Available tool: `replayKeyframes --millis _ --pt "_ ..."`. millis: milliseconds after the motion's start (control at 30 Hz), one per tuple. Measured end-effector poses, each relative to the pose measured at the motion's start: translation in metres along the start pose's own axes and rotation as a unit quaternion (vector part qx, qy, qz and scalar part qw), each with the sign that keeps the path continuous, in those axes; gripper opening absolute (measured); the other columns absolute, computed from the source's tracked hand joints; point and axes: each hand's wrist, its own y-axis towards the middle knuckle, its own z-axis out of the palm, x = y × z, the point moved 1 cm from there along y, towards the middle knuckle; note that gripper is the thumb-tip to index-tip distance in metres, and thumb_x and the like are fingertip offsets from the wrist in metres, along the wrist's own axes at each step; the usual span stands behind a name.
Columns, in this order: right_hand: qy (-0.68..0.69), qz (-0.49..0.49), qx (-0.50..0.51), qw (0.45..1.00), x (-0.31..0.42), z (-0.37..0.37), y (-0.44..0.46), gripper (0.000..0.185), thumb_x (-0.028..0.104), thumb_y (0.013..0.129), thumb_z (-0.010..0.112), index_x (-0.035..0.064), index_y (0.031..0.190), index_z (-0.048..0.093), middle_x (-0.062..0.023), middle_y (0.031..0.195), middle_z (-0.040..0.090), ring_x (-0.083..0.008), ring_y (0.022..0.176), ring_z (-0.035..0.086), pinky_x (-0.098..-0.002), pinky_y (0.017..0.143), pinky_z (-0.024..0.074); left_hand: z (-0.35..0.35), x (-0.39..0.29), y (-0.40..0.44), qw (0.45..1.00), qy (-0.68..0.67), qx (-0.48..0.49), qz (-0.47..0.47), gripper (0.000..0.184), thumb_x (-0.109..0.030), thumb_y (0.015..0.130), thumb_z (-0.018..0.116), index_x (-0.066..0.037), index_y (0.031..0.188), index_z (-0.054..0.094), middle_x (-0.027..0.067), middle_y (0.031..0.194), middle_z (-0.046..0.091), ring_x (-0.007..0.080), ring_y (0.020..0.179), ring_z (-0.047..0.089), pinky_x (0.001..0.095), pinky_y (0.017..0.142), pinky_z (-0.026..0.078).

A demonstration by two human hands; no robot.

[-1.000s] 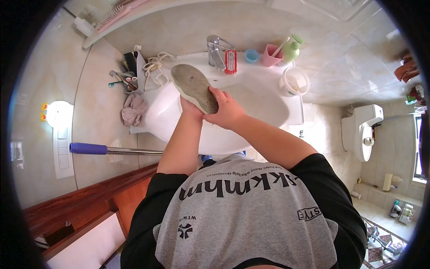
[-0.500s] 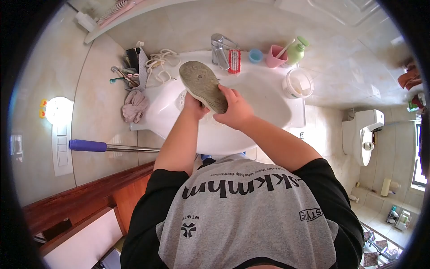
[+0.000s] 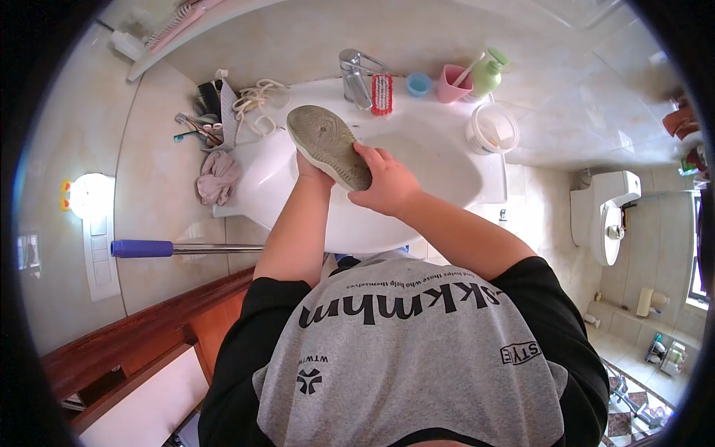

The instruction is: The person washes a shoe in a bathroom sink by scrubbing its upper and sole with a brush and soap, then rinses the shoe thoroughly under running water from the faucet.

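Note:
A shoe [image 3: 325, 141] with a worn grey-brown sole and a pale rim is held over the white sink [image 3: 447, 167], its sole turned up towards me. My left hand [image 3: 314, 173] grips it from beneath on the left, and most of those fingers are hidden behind the shoe. On the right, my right hand [image 3: 387, 181] clasps the near end, with its fingertips over the sole's edge. Behind the shoe, a red-and-white scrubbing pad [image 3: 382, 94] leans by the chrome faucet [image 3: 356, 78].
Along the sink's back stand a blue cup [image 3: 418, 85], a pink cup [image 3: 452, 84] and a green pump bottle [image 3: 488, 73]. A clear tub [image 3: 493, 129] sits at the right. A crumpled cloth [image 3: 218, 178] and a toothbrush holder [image 3: 212, 112] are at the left, above a blue-handled pole [image 3: 141, 248].
Both hands have shifted slightly left with the shoe, and its sole has tilted a little, showing more of the pale rim. The camera view has also moved slightly.

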Motion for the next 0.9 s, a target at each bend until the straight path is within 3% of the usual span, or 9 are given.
replayKeyframes --millis 133,233,433,500,600,767,800,867,900 --pt "0.014 0.011 0.037 0.999 0.011 -0.001 -0.001 0.093 0.037 0.069 0.077 0.0134 0.149 0.036 -0.0171 0.14 0.05 -0.0352 0.121 0.057 -0.0416 0.101 0.0485 0.002 0.004 0.01 0.984 -0.151 -0.048 0.079 0.052 -0.052 0.101 0.036 -0.016 0.133 0.056 0.0077 0.132 0.06 0.0283 0.122 0.056 0.0472 0.104 0.045" --pt "0.044 0.005 0.02 0.999 0.007 0.004 -0.001 0.093 0.037 0.069 0.077 0.0131 0.149 0.035 -0.0183 0.139 0.051 -0.0353 0.121 0.057 -0.0417 0.101 0.0487 0.0 0.003 0.004 0.895 -0.437 0.094 -0.001 0.054 -0.05 0.102 0.032 -0.016 0.139 0.051 0.0065 0.141 0.053 0.0274 0.132 0.047 0.0465 0.111 0.038" --pt "0.08 0.081 0.101 0.988 -0.026 0.027 0.04 0.09 0.038 0.07 0.075 0.01 0.147 0.039 -0.0198 0.133 0.056 -0.034 0.12 0.058 -0.0413 0.101 0.0485 -0.011 0.013 0.014 0.989 -0.085 -0.106 0.054 0.052 -0.039 0.103 0.033 -0.012 0.147 0.043 0.0091 0.147 0.048 0.0286 0.134 0.046 0.0462 0.112 0.037" --pt "0.109 0.134 0.159 0.972 -0.036 0.034 0.046 0.088 0.035 0.07 0.076 0.0085 0.147 0.042 -0.0204 0.136 0.056 -0.0328 0.121 0.058 -0.0404 0.101 0.0482 -0.036 0.02 0.009 0.943 0.155 -0.283 -0.081 0.049 -0.042 0.101 0.044 -0.011 0.138 0.05 0.0091 0.137 0.056 0.0284 0.123 0.056 0.0465 0.1 0.049" --pt "0.159 0.121 0.182 0.963 -0.046 0.029 0.047 0.076 0.035 0.075 0.074 0.0086 0.143 0.05 -0.0147 0.131 0.061 -0.0273 0.118 0.06 -0.0392 0.098 0.0487 -0.079 0.027 -0.004 0.977 0.092 -0.165 -0.103 0.051 -0.048 0.096 0.055 -0.01 0.13 0.052 0.0102 0.127 0.06 0.0254 0.11 0.063 0.0437 0.088 0.055" --pt "0.378 0.249 0.209 0.867 -0.063 0.022 0.05 0.048 0.036 0.089 0.065 0.0158 0.132 0.058 -0.0075 0.117 0.067 -0.0237 0.101 0.067 -0.0412 0.083 0.0546 -0.059 -0.015 -0.061 0.939 0.252 -0.226 -0.062 0.065 -0.051 0.095 0.057 -0.008 0.141 0.04 0.0186 0.137 0.051 0.0314 0.122 0.055 0.0405 0.097 0.049" --pt "0.43 0.283 0.224 0.828 -0.057 0.013 0.049 0.047 0.042 0.089 0.064 0.017 0.129 0.06 -0.0067 0.115 0.067 -0.0238 0.1 0.066 -0.0428 0.083 0.0542 -0.073 -0.02 -0.059 0.88 0.461 -0.111 0.039 0.068 -0.046 0.092 0.063 -0.007 0.142 0.038 0.0195 0.136 0.052 0.0309 0.118 0.057 0.0407 0.094 0.051" --pt "0.49 0.325 0.238 0.773 -0.055 0.014 0.049 0.046 0.05 0.092 0.055 0.0196 0.126 0.06 -0.0048 0.114 0.068 -0.0233 0.099 0.066 -0.0435 0.082 0.0549 -0.051 -0.029 -0.078 0.577 0.775 -0.009 0.257 0.065 -0.035 0.085 0.075 -0.005 0.135 0.049 0.0202 0.126 0.061 0.0298 0.106 0.063 0.0401 0.088 0.053" --pt "0.49 0.326 0.244 0.771 -0.059 0.018 0.047 0.046 0.05 0.092 0.055 0.0196 0.126 0.06 -0.0048 0.114 0.068 -0.0233 0.099 0.066 -0.0435 0.082 0.0549 -0.044 -0.037 -0.085 0.577 0.777 -0.014 0.253 0.065 -0.035 0.085 0.075 -0.005 0.135 0.049 0.0202 0.126 0.061 0.0298 0.106 0.063 0.0401 0.088 0.053"
